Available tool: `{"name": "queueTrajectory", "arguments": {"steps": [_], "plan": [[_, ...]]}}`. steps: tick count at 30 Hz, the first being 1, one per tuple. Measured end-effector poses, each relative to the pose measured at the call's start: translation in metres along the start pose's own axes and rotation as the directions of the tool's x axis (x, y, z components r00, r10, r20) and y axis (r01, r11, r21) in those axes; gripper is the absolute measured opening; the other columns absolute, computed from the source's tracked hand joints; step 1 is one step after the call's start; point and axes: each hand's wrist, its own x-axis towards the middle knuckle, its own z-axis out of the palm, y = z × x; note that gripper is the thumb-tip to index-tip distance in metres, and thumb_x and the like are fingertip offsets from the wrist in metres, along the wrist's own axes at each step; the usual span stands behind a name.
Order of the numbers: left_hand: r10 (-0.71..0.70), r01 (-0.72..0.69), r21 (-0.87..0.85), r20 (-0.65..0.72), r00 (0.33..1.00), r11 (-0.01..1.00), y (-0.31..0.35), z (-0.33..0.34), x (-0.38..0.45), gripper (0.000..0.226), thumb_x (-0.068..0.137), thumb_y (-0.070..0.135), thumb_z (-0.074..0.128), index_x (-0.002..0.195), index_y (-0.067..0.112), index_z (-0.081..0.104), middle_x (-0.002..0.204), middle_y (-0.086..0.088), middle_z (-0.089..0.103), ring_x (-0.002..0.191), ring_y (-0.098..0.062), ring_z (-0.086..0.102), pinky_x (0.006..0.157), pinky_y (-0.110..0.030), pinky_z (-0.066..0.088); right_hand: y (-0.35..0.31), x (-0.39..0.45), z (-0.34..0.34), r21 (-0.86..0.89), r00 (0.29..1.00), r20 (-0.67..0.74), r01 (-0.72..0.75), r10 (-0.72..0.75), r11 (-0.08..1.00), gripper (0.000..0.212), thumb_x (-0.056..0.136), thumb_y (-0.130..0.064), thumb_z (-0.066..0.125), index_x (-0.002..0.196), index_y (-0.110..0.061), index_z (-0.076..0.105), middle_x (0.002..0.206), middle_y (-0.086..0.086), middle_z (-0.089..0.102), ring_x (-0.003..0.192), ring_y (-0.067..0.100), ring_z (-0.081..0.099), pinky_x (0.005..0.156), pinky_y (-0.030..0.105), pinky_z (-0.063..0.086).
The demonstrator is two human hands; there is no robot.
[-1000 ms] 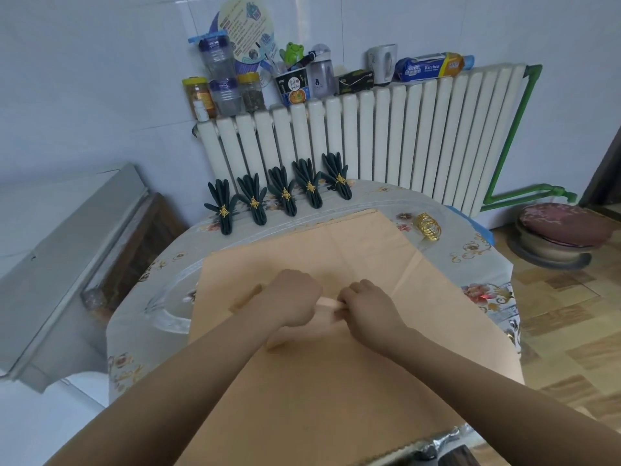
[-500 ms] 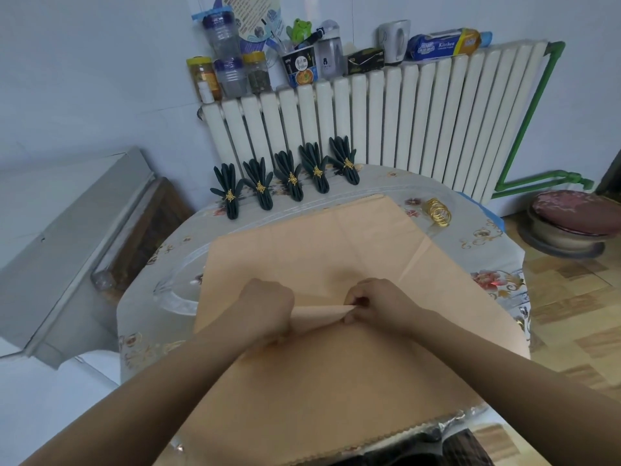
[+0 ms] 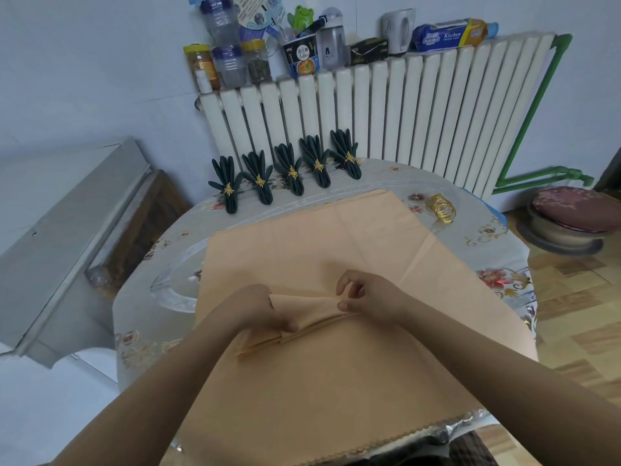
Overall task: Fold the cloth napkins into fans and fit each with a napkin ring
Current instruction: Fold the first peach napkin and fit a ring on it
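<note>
Since half a second ago the pleated strip of the peach napkin (image 3: pixel 312 309) has grown thicker, mid-table. The left hand (image 3: pixel 258 309) grips its left end; the right hand (image 3: pixel 366 297) pinches the right end, forefinger seemingly now lifted clear.

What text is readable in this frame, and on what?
"Kitchen": on the blue roll pack lying on the radiator; the characters beside it are too blurred to read.
Noodle cup: print on it, unreadable.
Round printed card behind the jars: too small.
Jar labels: blurred.
</note>
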Motion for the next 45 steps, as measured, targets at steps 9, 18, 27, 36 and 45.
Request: {"name": "queueTrajectory", "arguments": {"steps": [9, 18, 27, 36, 45], "plan": [[0.639, -0.564, 0.308, -0.267, 0.722, 0.766, -0.003, 0.022, -0.005, 0.037, 0.078, 0.044, 0.052, 0.114, 0.043, 0.060, 0.125, 0.010, 0.044, 0.120, -0.014, 0.030, 0.089, -0.023, 0.011, 0.013, -0.006, 0.021, -0.566, 0.833, -0.218, 0.316, -0.508, 0.761, 0.016, 0.074, -0.027, 0.062, 0.081, -0.029, 0.076, 0.077, -0.006, 0.061, 0.074, 0.017, 0.057, 0.065, 0.024, 0.039], [0.710, -0.526, 0.543, -0.205, 0.674, 0.655, 0.003, 0.022, -0.007, 0.035, 0.052, 0.047, 0.061, 0.078, 0.025, 0.068, 0.072, 0.008, 0.065, 0.065, -0.015, 0.064, 0.065, -0.023, 0.047, 0.020, 0.002, 0.019, -0.808, 0.655, -0.002, 0.444, -0.756, 0.387, 0.026, 0.078, -0.031, 0.051, 0.083, -0.019, 0.073, 0.069, -0.002, 0.060, 0.071, 0.019, 0.052, 0.065, 0.028, 0.028], [0.764, -0.367, 0.741, -0.296, 0.573, 0.563, 0.024, 0.026, 0.013, 0.034, 0.076, 0.026, 0.037, 0.083, 0.015, 0.068, 0.065, -0.003, 0.059, 0.054, -0.023, 0.055, 0.053, -0.026, 0.041, 0.010, 0.007, 0.018, -0.803, 0.810, -0.048, 0.317, -0.584, 0.504, 0.037, 0.082, -0.031, 0.040, 0.086, -0.013, 0.072, 0.066, 0.001, 0.062, 0.061, 0.022, 0.061, 0.058, 0.024, 0.047], [0.868, -0.461, 0.753, -0.296, 0.399, 0.469, 0.009, 0.018, 0.037, 0.031, 0.090, 0.036, 0.038, 0.086, 0.017, 0.063, 0.072, -0.001, 0.059, 0.062, -0.020, 0.055, 0.056, -0.029, 0.041, 0.013, 0.009, 0.014, -0.637, 0.872, -0.101, 0.313, -0.479, 0.704, 0.020, 0.071, -0.026, 0.059, 0.078, -0.012, 0.071, 0.069, 0.004, 0.064, 0.067, 0.026, 0.063, 0.062, 0.027, 0.050], [0.650, -0.584, 0.325, -0.556, 0.519, 0.744, 0.069, -0.014, 0.056, 0.037, 0.078, 0.054, 0.052, 0.078, 0.025, 0.075, 0.072, 0.008, 0.069, 0.070, -0.018, 0.062, 0.069, -0.029, 0.034, 0.032, 0.015, -0.047, -0.545, 0.870, -0.291, 0.192, -0.399, 0.816, 0.025, 0.078, -0.031, 0.059, 0.090, -0.015, 0.074, 0.075, 0.004, 0.067, 0.071, 0.029, 0.061, 0.064, 0.029, 0.036]]}}
